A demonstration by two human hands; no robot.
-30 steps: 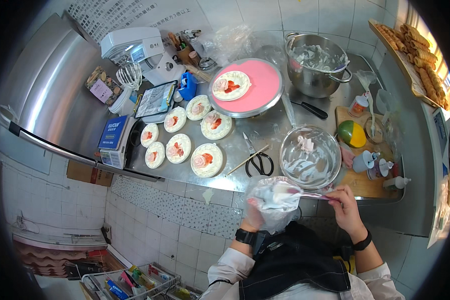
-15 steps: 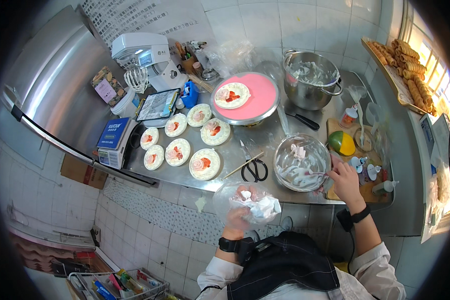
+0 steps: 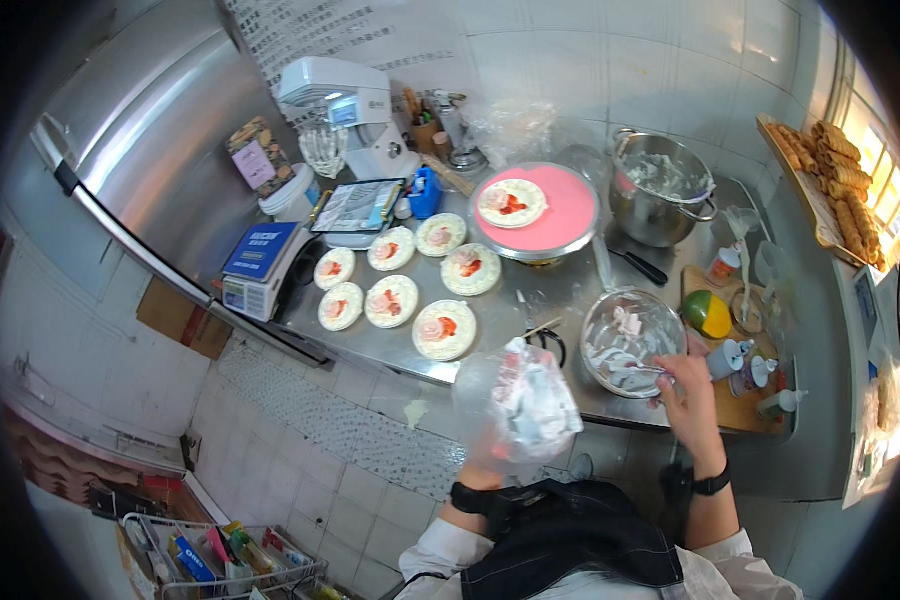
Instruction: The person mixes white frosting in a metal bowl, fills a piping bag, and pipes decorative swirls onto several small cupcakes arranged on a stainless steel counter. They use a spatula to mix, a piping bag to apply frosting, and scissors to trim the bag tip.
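Note:
My left hand (image 3: 487, 452) is closed round a clear plastic piping bag (image 3: 538, 400) with white cream in it. The bag is raised in front of the counter edge and partly covers the black-handled scissors (image 3: 553, 347) and a thin wooden stick (image 3: 544, 326). My right hand (image 3: 692, 398) grips a thin utensil (image 3: 650, 369) whose working end is down in the cream. This cream, white with a pink lump, smears the inside of a metal bowl (image 3: 586, 345). My fingers partly hide the utensil, so its kind cannot be made out.
Several cream-topped round cakes (image 3: 445, 330) stand on the left counter. Behind, a pink turntable (image 3: 570, 210) carries another. A steel pot (image 3: 660, 215) is at the back right. Piping bottles (image 3: 752, 375) and a green-yellow fruit (image 3: 707, 314) are on a wooden board right of the bowl.
The whole view has shifted, with the counter lying further right. The piping bag is turned more upright, its cream spread longer, and hides more of the scissors. My right hand stays at the bowl.

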